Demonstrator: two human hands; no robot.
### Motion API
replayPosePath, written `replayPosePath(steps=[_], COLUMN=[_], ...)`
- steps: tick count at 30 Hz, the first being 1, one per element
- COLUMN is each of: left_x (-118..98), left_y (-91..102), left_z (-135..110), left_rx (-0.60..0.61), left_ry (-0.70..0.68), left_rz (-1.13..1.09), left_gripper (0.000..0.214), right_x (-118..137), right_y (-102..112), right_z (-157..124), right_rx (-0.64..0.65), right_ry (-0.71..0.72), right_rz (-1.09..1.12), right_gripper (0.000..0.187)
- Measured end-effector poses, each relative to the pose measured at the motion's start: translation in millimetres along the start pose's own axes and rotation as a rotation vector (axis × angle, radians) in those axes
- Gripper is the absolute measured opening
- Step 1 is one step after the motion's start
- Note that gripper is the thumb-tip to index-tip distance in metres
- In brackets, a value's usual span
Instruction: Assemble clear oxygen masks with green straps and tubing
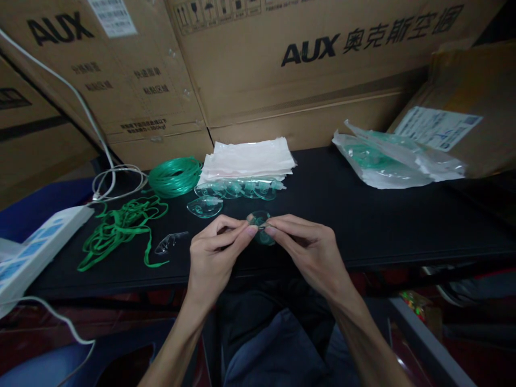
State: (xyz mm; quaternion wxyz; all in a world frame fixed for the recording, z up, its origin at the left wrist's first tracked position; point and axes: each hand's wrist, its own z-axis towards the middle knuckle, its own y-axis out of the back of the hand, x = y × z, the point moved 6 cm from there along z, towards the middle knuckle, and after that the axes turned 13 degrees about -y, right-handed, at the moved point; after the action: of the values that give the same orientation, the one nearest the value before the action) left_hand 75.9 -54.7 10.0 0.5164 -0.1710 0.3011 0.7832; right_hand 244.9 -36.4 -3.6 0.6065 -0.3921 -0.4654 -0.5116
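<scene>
My left hand (220, 244) and my right hand (304, 242) meet near the table's front edge. Thumbs and forefingers of both pinch a clear greenish oxygen mask (260, 217) from either side. A small thin piece shows between the fingertips; its kind is too small to tell. Just behind my left hand lies another clear mask (205, 206), and a row of similar masks (242, 188) sits beyond it. To the left are a small clear plastic part (171, 242) and a tangle of green elastic strap (119, 228).
A coil of green tubing (175, 176) lies by a stack of white bags (250, 158). Packed plastic bags (382, 156) rest at the right. A white power strip (44, 242) with cables runs along the left edge. Large cardboard boxes (322, 91) wall off the back.
</scene>
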Motion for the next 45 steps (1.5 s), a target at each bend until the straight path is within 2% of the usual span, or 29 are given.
replayPosePath(steps=[11,15,20,23,26,30,34,37,41,45], left_x=[-1,0,8,12,10,6,9,8,4,1], left_y=[-0.3,-0.1,-3.4,-3.4,-7.8,-13.9,-14.0,-15.4,-17.7,-18.1], left_z=[0,0,-2,-3,-2,-1,-4,-5,-2,-1], left_rx=[0.006,0.012,0.011,-0.009,0.073,0.209,0.208,0.257,0.338,0.331], left_ry=[-0.008,0.018,0.128,0.192,0.24,0.249,0.27,0.278,0.287,0.292], left_rz=[0.037,0.043,-0.068,-0.118,-0.204,-0.303,-0.381,-0.379,-0.36,-0.382], left_gripper=[0.009,0.009,0.008,0.016,0.033,0.025,0.018,0.017,0.022,0.023], right_x=[0,1,0,-7,-13,-10,-7,-8,-10,-11], right_y=[-2,-2,-2,0,0,-3,-5,-7,-7,-7], right_z=[-2,-1,1,2,2,1,0,0,1,3], right_rx=[-0.016,0.02,0.101,0.116,0.179,0.305,0.345,0.368,0.362,0.373], right_ry=[0.03,0.006,-0.097,-0.191,-0.282,-0.322,-0.385,-0.428,-0.442,-0.462], right_rz=[-0.052,-0.025,0.083,0.154,0.226,0.324,0.285,0.271,0.333,0.401], right_gripper=[0.02,0.018,0.014,0.013,0.017,0.018,0.026,0.03,0.027,0.023])
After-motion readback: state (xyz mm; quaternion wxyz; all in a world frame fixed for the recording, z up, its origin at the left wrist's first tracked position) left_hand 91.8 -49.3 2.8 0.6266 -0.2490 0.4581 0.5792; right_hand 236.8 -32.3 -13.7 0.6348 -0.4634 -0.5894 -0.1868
